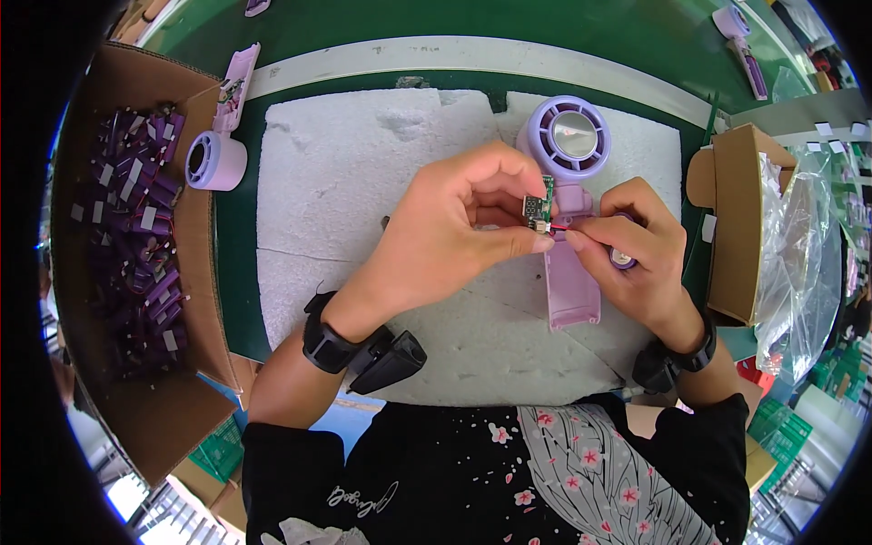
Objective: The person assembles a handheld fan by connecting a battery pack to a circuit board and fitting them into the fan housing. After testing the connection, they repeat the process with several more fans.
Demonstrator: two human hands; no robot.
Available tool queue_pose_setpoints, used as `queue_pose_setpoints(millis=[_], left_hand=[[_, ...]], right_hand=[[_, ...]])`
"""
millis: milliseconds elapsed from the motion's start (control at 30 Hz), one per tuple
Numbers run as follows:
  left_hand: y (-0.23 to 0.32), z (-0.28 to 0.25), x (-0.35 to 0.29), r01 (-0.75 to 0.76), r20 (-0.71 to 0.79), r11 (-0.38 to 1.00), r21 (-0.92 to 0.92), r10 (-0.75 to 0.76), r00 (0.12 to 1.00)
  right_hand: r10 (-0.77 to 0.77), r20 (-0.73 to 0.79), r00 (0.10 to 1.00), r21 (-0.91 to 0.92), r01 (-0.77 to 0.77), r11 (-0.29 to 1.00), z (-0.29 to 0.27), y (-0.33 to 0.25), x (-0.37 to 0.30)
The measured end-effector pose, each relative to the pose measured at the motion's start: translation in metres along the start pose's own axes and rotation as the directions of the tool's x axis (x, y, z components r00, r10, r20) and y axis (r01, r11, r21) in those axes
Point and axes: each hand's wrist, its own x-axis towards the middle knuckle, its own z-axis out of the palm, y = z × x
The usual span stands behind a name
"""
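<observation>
My left hand pinches a small green circuit board by its edges, with a white connector socket at its lower end. Thin red wires run from that end to the fingertips of my right hand, which pinches them there. A purple cylindrical battery is tucked in the curled fingers of my right hand, its end showing. Below both hands lies a pink handheld fan with a round lilac grille and an opened handle shell. Whether the plug sits fully in the socket is too small to tell.
A white foam pad lies on the green bench. At left stands a cardboard box holding several purple batteries; beside it is another opened fan. At right are a smaller cardboard box and clear plastic bags. Another fan lies at far right.
</observation>
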Motion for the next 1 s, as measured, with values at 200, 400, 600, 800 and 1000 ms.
queue_pose_setpoints(millis=[200,400,600,800,1000], left_hand=[[-0.004,0.002,-0.001,-0.068,-0.015,0.998,-0.001,0.068,0.998],[-0.006,0.003,-0.003,-0.176,0.055,0.966,0.187,0.169,0.984],[-0.003,0.003,-0.002,-0.314,0.135,0.842,0.439,0.284,0.949],[-0.004,0.014,-0.004,-0.179,-0.028,0.939,0.294,0.196,0.980],[-0.008,0.014,-0.003,-0.166,-0.055,0.948,0.271,0.188,0.981]], right_hand=[[-0.019,0.037,0.999,0.023,0.018,1.000,-0.002,0.000,0.001],[-0.056,0.122,0.991,0.030,0.052,0.998,-0.009,0.003,-0.001],[-0.041,-0.093,0.995,0.063,0.047,0.997,0.004,0.000,0.004],[-0.058,-0.023,0.998,-0.087,0.056,0.995,-0.002,-0.006,0.009],[-0.042,-0.053,0.998,-0.068,0.038,0.997,-0.001,-0.003,0.007]])
